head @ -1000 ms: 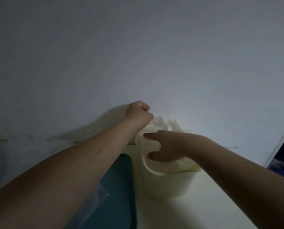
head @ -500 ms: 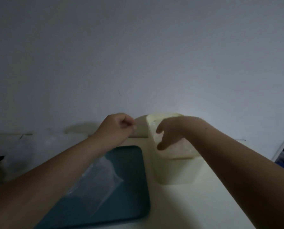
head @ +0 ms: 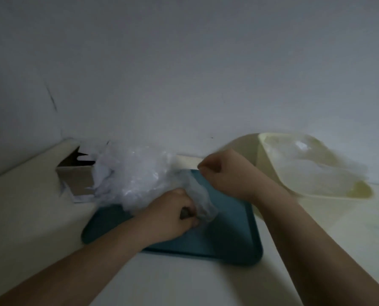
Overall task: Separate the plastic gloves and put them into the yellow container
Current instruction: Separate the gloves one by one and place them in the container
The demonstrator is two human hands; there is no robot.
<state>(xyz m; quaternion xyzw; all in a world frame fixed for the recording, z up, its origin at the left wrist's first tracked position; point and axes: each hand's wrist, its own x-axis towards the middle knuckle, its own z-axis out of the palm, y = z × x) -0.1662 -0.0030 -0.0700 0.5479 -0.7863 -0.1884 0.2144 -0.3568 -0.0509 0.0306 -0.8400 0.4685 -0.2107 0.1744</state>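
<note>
A heap of clear plastic gloves (head: 135,173) lies over the far left corner of a teal tray (head: 226,235). My left hand (head: 173,215) is curled on the near end of one glove (head: 202,199) over the tray. My right hand (head: 223,173) is a fist at the tray's far edge; whether it pinches the glove's other end is not clear. The pale yellow container (head: 270,168) stands to the right of my right hand, with clear gloves (head: 312,164) heaped inside it.
A brown cardboard box (head: 75,173) lies behind the glove heap at the left, against the grey wall. Everything rests on a cream tabletop (head: 29,217).
Both hands have left the container and moved left and down to the tray. My left hand has taken hold of a glove from the heap. The view has dropped and shifted left.
</note>
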